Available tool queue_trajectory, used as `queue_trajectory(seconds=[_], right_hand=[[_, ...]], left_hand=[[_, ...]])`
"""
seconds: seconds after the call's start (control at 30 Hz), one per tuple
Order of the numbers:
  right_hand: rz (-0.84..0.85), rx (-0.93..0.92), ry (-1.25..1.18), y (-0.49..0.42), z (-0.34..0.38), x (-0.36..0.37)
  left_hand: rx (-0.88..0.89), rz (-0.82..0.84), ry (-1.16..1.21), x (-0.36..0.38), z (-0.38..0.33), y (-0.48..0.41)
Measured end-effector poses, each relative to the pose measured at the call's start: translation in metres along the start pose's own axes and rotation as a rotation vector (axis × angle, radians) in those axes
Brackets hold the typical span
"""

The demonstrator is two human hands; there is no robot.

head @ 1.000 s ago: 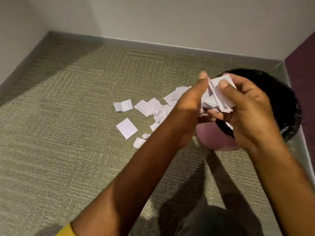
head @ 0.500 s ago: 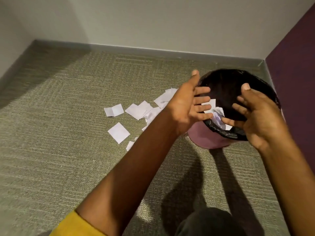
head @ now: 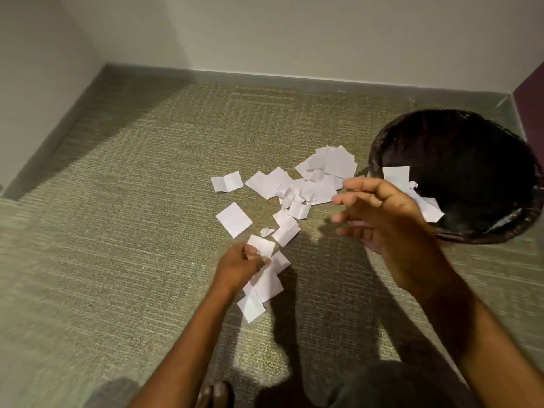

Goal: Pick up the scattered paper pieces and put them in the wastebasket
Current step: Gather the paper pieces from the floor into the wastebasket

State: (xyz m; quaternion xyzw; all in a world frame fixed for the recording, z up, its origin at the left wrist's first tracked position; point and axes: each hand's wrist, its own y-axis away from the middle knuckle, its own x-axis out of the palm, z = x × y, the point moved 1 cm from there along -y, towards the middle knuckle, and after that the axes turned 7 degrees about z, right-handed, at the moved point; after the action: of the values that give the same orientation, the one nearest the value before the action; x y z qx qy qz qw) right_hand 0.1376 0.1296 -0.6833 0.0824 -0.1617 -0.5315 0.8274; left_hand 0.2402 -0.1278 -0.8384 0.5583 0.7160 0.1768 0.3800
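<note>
Our left hand (head: 240,262) has dropped from the wastebasket (head: 379,148) to the olive carpet (head: 117,231), pinching paper pieces (head: 266,282) scattered there; our right hand (head: 382,213) hovers beside it, fingers loosely spread, near the white wall (head: 294,33).

Office-like room corner – commercial carpet (head: 132,231), baseboard (head: 294,81), plain walls (head: 265,30)

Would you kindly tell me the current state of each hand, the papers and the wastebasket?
scattered paper pieces: lying loose on the carpet.
left hand: low, fingers curled on the nearest scattered paper pieces.
right hand: open, holding nothing, raised beside the wastebasket.
wastebasket: upright, open-topped, black-lined.
binned paper: a few pieces inside.
</note>
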Motion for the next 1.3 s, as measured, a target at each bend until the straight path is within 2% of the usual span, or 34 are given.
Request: queue_trajectory(seconds=[0.13,0.27,0.37,0.57,0.63,0.67,0.77,0.87,0.97,1.1,1.3], right_hand=[[0.051,0.066,0.072,-0.019,-0.044,0.024],[0.105,0.166,0.147,-0.033,-0.087,0.037],[0.118,0.212,0.180,-0.040,-0.110,0.044],[0.147,0.207,0.416,-0.060,-0.163,0.046],[0.193,0.192,0.555,-0.065,-0.178,0.046],[0.221,0.173,0.703,-0.066,-0.183,0.046],[0.301,0.000,1.168,-0.069,-0.198,0.044],[0.451,-0.158,1.311,-0.075,-0.217,0.048],[0.498,-0.275,1.508,-0.083,-0.229,0.053],[0.509,-0.301,1.579,-0.087,-0.236,0.056],[0.457,-0.277,1.566,-0.090,-0.240,0.054]], left_hand=[[0.033,0.026,-0.608,0.012,0.061,-0.007],[0.145,-0.091,-0.855,0.029,0.088,0.009],[0.165,-0.134,-0.852,0.031,0.096,0.008],[0.182,-0.147,-0.804,0.027,0.098,0.001],[0.186,-0.172,-0.761,0.027,0.096,0.000],[0.192,-0.181,-0.746,0.026,0.094,0.000],[0.219,-0.172,-0.678,0.021,0.097,-0.004],[0.231,-0.140,-0.580,0.010,0.100,-0.011],[0.251,-0.137,-0.531,-0.002,0.099,-0.016],[0.312,-0.130,-0.536,-0.020,0.088,-0.028],[0.462,-0.145,-0.701,-0.030,0.044,-0.051]])
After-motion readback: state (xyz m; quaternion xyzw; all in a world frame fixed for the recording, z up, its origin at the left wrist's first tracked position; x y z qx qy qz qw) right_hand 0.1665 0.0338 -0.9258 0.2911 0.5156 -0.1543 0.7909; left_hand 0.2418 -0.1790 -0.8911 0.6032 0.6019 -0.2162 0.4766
